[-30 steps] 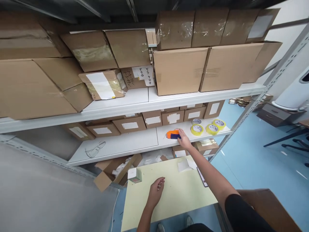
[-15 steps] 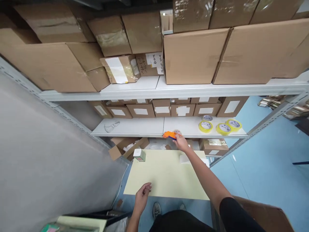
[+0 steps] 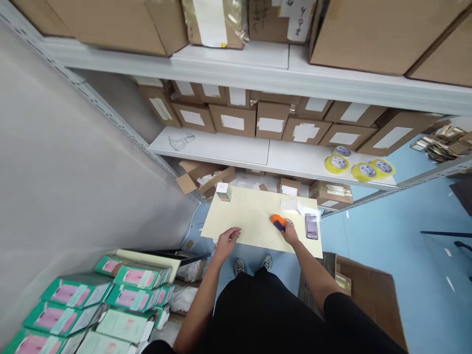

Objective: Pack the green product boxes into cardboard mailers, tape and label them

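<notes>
A: Central relation, left to right?

B: Left hand [image 3: 229, 238]: fingers loosely curled, nothing visible in the grasp. Across a gap to the right, over the bench [image 3: 243, 211]: orange-and-blue tape dispenser [image 3: 278, 221], gripped in the right hand [image 3: 290, 233].

A: Direction and long axis?

B: Leftward from the right hand and slightly toward the far edge; long axis slanting the same way, orange end foremost. Right hand nearer, left hand well apart. Contact with the bench: impossible to tell.

A: Elsewhere on the surface?

B: At the far left corner, small white-topped box [image 3: 223, 191], standing upright; farther right, white paper [image 3: 289, 204], then phone [image 3: 311, 226], lying flat near the right edge.

A: And the room?

B: At far left, low, stacked green boxes [image 3: 127, 297]; beyond the bench, shelf [image 3: 236, 146] bearing clear glasses [image 3: 180, 142], labelled cartons [image 3: 232, 120] and, toward the right end, yellow tape rolls [image 3: 354, 173]; at lower right, large brown carton [image 3: 368, 290]; beyond, blue floor [image 3: 398, 255].
</notes>
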Motion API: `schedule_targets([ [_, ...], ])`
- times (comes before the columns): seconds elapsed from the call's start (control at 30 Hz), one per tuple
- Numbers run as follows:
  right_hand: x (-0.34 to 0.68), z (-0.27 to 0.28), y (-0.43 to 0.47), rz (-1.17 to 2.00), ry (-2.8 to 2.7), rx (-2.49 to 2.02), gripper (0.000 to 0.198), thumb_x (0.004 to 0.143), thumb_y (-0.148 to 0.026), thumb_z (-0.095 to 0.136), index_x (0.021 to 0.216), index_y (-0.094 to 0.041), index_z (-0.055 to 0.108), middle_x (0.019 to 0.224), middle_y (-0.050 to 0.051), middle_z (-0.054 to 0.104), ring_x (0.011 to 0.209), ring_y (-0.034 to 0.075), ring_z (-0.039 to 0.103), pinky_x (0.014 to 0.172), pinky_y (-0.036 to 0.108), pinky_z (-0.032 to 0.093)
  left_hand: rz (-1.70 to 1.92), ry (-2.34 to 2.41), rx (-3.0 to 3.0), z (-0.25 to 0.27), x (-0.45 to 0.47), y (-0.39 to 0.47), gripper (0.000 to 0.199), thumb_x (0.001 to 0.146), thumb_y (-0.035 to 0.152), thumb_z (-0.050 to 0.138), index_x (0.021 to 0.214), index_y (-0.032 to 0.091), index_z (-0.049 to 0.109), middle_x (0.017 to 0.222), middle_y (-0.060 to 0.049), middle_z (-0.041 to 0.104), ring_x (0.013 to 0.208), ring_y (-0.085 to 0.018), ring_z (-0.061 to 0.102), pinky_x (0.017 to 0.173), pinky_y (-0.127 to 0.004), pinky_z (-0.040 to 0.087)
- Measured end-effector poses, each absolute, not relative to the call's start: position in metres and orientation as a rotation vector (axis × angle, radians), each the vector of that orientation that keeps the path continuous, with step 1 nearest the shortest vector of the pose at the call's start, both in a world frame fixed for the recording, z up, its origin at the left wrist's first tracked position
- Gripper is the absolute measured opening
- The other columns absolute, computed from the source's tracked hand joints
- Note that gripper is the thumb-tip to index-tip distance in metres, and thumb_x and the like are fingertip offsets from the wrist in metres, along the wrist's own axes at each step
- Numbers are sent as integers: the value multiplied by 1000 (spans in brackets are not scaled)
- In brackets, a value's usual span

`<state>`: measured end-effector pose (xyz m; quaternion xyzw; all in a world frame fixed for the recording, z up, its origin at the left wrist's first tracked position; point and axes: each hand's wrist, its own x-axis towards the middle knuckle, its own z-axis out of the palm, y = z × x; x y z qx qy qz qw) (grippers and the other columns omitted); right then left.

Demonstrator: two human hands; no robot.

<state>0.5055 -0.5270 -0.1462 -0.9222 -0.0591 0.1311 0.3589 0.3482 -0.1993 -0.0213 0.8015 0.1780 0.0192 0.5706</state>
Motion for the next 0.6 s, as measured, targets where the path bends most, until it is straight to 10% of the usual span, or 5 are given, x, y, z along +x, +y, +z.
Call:
schedule_targets([
  [0.2,473,-168,-553,486,190,-2573,22,72,-30,68,91,-19,70,97,20,74,108,45,68,95,61,47,12,437,1883,-32,316,-173,36,93,47,58,110,21,77,98,-8,79,86,-22,73,82,-35,59],
  [0.6,437,-121,-492,310,96,-2365,63,77,-31,61,138,-15,61,129,18,69,125,37,62,107,51,47,-3,416,1815,-22,295,-154,36,93,48,58,110,23,76,107,-9,79,98,-25,72,88,-38,57],
])
